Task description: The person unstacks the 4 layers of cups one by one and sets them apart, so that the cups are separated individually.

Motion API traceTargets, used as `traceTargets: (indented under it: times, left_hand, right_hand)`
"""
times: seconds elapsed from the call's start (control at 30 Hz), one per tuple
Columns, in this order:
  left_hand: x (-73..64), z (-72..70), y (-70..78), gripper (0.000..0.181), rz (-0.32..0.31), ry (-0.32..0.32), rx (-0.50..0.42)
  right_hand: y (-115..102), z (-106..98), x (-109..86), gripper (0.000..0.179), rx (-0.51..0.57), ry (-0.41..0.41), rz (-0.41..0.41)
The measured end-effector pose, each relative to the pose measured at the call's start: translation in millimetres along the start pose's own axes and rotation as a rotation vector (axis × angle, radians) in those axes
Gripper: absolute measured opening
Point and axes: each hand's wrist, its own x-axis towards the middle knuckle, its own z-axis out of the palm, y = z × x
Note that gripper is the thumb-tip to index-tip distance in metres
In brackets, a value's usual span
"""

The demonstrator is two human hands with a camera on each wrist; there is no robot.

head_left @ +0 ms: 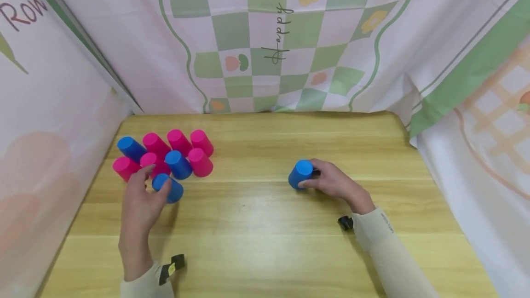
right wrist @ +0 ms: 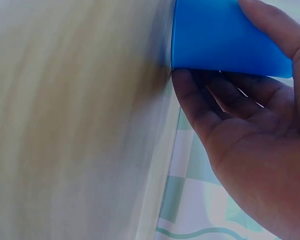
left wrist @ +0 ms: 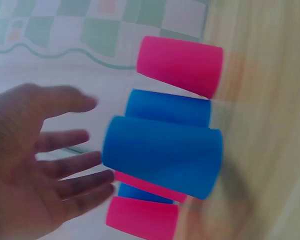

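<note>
My right hand (head_left: pixel 333 180) grips a blue cup (head_left: pixel 299 179), with the thumb on the near side and the other fingers behind it. In the right wrist view this blue cup (right wrist: pixel 225 37) has its rim at the wooden table (right wrist: pixel 65 125). At the left, my left hand (head_left: pixel 140 206) hovers with spread, relaxed fingers around the top of another blue cup (head_left: pixel 175 194). The left wrist view shows a gap between the thumb and that blue cup (left wrist: pixel 162 157); the fingertips are close to its top end. Both cups stand with their closed ends up.
Behind the left hand, pink cups (head_left: pixel 201 163) and blue cups (head_left: pixel 179 165) stand upside down in two rows. A patterned curtain (head_left: pixel 265 36) hangs along the table's back edge, with more cloth (head_left: pixel 54 105) on the left side. Bare wood (head_left: pixel 244 206) lies between the hands.
</note>
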Motion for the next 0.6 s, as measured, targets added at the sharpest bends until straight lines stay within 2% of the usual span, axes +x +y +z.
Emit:
traceTargets:
  times: [0.03, 0.1, 0.17, 0.2, 0.23, 0.27, 0.33, 0.37, 0.47, 0.53, 0.6]
  left_hand:
    - [-1.6, 0.5, 2.5, 0.060, 0.030, 0.078, -0.010]
    - [-3.3, 2.7, 7.2, 0.046, 0.139, 0.246, -0.056]
    - [-2.2, 7.4, 14.2, 0.031, 0.307, 0.397, -0.138]
    - [-1.4, 10.8, 18.2, 0.024, 0.400, 0.449, -0.183]
    - [-0.5, 14.8, 22.9, 0.019, 0.492, 0.473, -0.224]
    - [0.3, 19.3, 28.3, 0.017, 0.569, 0.467, -0.259]
    - [0.9, 32.1, 41.7, 0.015, 0.670, 0.389, -0.327]
    - [-0.2, 39.0, 49.0, 0.015, 0.675, 0.316, -0.338]
    - [-6.1, 64.9, 74.8, 0.016, 0.634, 0.085, -0.326]
    - [-9.4, 84.3, 92.3, 0.020, 0.605, -0.060, -0.285]
    - [-11.6, 103.9, 109.0, 0.027, 0.604, -0.173, -0.227]
  right_hand:
    - [-0.2, 0.2, 0.3, 0.033, 0.001, -0.001, 0.000]
    - [-0.5, 0.6, 1.1, 0.032, 0.002, -0.002, 0.003]
    - [-0.6, 0.6, 1.6, 0.032, -0.002, -0.002, 0.000]
    - [-0.8, 0.6, 1.9, 0.031, -0.003, -0.001, 0.003]
    - [-0.9, 0.5, 2.0, 0.032, -0.003, -0.003, 0.003]
    - [-1.4, 0.3, 2.0, 0.032, -0.003, -0.006, 0.001]
    - [-2.5, 0.2, 2.1, 0.033, -0.005, -0.006, 0.002]
    - [-3.1, 0.2, 2.2, 0.034, -0.005, -0.007, 0.002]
    - [-3.8, 0.8, 3.8, 0.035, -0.003, -0.010, 0.000]
    - [-3.9, 1.6, 5.2, 0.035, -0.005, -0.007, -0.006]
    - [-4.1, 2.5, 6.6, 0.035, -0.005, -0.001, -0.017]
